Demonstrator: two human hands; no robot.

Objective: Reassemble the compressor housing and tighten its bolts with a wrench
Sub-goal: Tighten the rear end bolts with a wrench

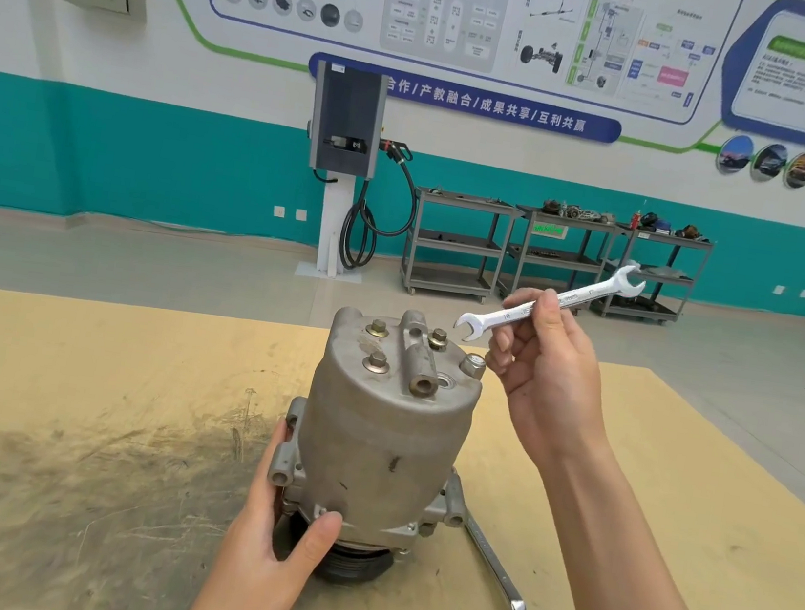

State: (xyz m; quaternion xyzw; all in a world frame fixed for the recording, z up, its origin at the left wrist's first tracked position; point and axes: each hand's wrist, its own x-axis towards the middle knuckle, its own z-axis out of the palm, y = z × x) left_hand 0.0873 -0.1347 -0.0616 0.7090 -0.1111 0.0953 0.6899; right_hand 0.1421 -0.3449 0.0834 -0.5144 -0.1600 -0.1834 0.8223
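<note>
Right hand [543,369] pinches the shaft of a silver double open-end wrench [549,301], fingers curled round it near the middle, held in the air. Left hand [280,539] grips the lower flange of the grey cast-metal compressor housing [384,425], thumb pressed on the front, fingers wrapped round the left side.

Head view only. Housing stands upright on its black pulley on the tan, stained board tabletop [68,414], centre of frame. Three brass-coloured hex bolts sit on its top face: rear left [379,327], front left [377,360], rear right [437,337]. A silver capped fitting [473,365] sits at the top right edge.

Key relation: wrench long axis slopes from upper right down to lower left, its lower open end [468,326] just right of and slightly above the rear right bolt, not touching. Right hand is the nearer to that bolt; bolts lie left of and below the grip. Likely next: lower the open end onto that bolt head.

A second silver ring spanner [501,589] lies flat on the tabletop, right of the housing base. Grey tool carts [457,245] stand by the far wall.
</note>
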